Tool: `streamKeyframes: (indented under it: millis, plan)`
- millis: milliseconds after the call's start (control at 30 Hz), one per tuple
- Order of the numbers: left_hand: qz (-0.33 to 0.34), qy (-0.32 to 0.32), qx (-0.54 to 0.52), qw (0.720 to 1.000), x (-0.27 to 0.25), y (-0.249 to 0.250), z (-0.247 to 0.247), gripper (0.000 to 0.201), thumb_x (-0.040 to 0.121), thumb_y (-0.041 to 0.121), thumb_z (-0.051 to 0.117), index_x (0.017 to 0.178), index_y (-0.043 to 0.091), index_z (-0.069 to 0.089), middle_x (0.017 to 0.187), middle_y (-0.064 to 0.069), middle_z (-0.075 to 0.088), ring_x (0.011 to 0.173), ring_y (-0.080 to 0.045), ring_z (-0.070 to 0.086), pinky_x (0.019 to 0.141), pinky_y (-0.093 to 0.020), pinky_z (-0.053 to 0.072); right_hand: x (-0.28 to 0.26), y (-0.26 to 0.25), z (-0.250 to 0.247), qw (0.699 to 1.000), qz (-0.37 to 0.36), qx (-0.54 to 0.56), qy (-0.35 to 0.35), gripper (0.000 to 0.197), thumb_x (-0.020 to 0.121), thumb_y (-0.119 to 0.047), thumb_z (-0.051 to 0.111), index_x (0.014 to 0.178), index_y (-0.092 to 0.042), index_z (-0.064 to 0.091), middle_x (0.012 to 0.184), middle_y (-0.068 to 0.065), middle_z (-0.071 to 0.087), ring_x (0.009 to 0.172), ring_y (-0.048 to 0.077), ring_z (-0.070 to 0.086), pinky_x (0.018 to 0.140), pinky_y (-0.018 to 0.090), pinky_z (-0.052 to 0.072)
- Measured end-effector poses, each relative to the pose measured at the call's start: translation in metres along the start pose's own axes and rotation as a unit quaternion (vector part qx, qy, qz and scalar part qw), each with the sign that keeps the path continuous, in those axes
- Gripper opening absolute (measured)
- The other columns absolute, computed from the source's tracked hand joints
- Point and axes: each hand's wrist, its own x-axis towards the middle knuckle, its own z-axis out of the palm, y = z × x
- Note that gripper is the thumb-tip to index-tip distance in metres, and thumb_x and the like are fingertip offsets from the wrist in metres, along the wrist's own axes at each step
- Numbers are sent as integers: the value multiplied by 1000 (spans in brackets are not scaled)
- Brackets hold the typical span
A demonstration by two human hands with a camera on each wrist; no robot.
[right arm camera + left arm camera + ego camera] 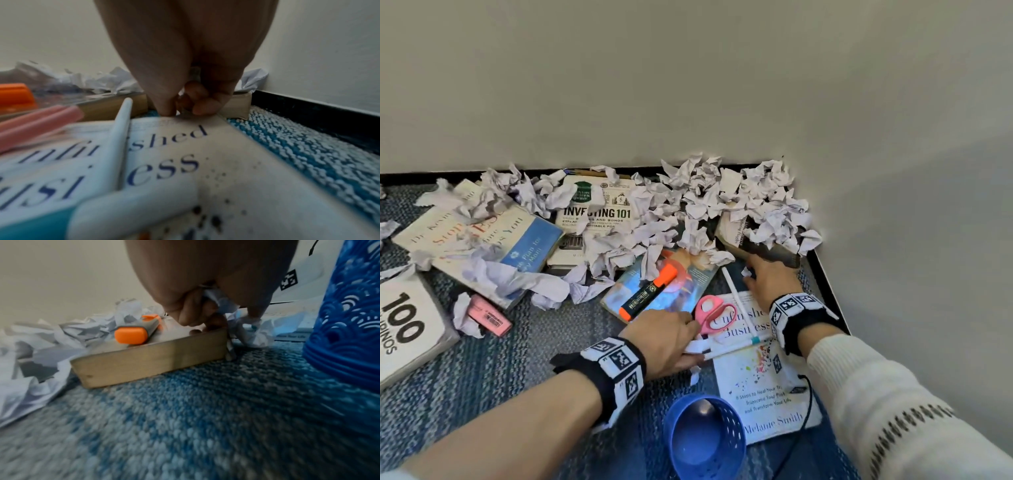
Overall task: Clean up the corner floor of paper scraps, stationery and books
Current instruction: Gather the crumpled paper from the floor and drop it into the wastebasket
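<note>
Paper scrap point(746, 272) under right hand point(770, 281)

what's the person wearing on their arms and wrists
Each wrist carries a black band set with white squares printed with black block-pattern codes; the other band matches it. The right arm has a cream knitted sleeve with rows of small dark dashes. The left forearm is bare. A thin black cable runs by the right arm.

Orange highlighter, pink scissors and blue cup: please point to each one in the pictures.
orange highlighter point(648, 292), head view, on its dark barrel.
pink scissors point(709, 314), head view, on a handle loop.
blue cup point(736, 425), head view, on its rim.
</note>
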Motion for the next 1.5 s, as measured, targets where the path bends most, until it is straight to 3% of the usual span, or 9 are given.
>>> streamKeyframes:
  millis: [267, 467, 633, 767, 900, 1000, 1100, 1267, 1500]
  plan:
    - [-32, 60, -83, 994, -6, -3, -16, 39, 99, 42, 43, 124, 12, 44, 124, -7, 44, 96, -26, 55, 77, -37, 47, -7, -3, -8, 997, 4, 75, 17, 18, 95, -23, 46, 94, -6, 52, 98, 21, 63, 90, 37, 60, 74, 38, 44]
    - [-117, 146, -192, 963, -13, -16, -29, 24, 97, 23, 49, 116, 9, 44, 87, -6, 52, 84, -30, 49, 66, -30, 27, -57, -6, -14, 950, 83, 293, 67, 18, 85, -11, 55, 72, -11, 43, 69, 13, 67, 51, 20, 66, 54, 37, 56]
    - [-139, 123, -224, 957, -22, -21, -19, 34, 95, 16, 47, 124, 9, 31, 66, 3, 38, 63, -24, 44, 61, -35, 36, -89, -10, 5, 982, -24, 187, 3, 9, 92, -24, 51, 94, -18, 46, 67, 1, 55, 65, 26, 53, 63, 34, 41]
    - [-160, 132, -198, 958, -42, -28, -8, 31, 95, 20, 48, 118, 7, 32, 71, 2, 46, 74, -31, 57, 67, -39, 47, -98, -23, 17, 997, -22, 47, -55, 46, 83, -62, 56, 101, -19, 54, 92, 4, 66, 89, 25, 61, 75, 35, 46]
    - [-181, 141, -153, 961, -60, -38, -9, 47, 97, 39, 48, 132, 13, 29, 101, -11, 66, 87, -31, 64, 70, -36, 49, -96, -28, 23, 999, 3, 32, -35, 38, 88, -49, 57, 105, -15, 57, 102, 9, 68, 99, 29, 62, 78, 35, 46]
    - [-186, 111, -76, 973, -71, -40, -18, 47, 97, 61, 32, 130, 28, 27, 89, -2, 59, 89, -28, 63, 68, -35, 46, -96, -30, 20, 999, -8, 7, -37, 27, 94, -37, 46, 100, -13, 58, 99, 12, 69, 93, 32, 62, 74, 36, 47]
    - [-209, 90, -47, 973, -70, -47, -30, 37, 103, 47, 25, 130, 24, 31, 75, 1, 41, 83, -26, 58, 77, -41, 53, -93, -30, 5, 999, -11, 42, -1, 22, 94, -31, 45, 82, -14, 50, 87, 12, 61, 81, 30, 57, 66, 33, 37]
    - [-266, 95, -112, 953, -35, -78, -36, 47, 99, 50, 35, 122, 11, 46, 108, -12, 57, 94, -29, 59, 80, -38, 51, -56, -37, -20, 993, -26, 114, 32, 13, 94, -18, 47, 84, -11, 44, 90, 10, 48, 80, 24, 44, 69, 30, 28]
    - [-203, 16, 60, 977, 7, -77, -66, 69, 96, 37, 51, 149, 48, 10, 155, -18, -5, 136, -42, 24, 61, -30, 49, -3, -76, -26, 981, -126, 34, 140, 13, 87, -4, 52, 96, 6, 52, 102, 23, 44, 85, 35, 49, 78, 41, 51]
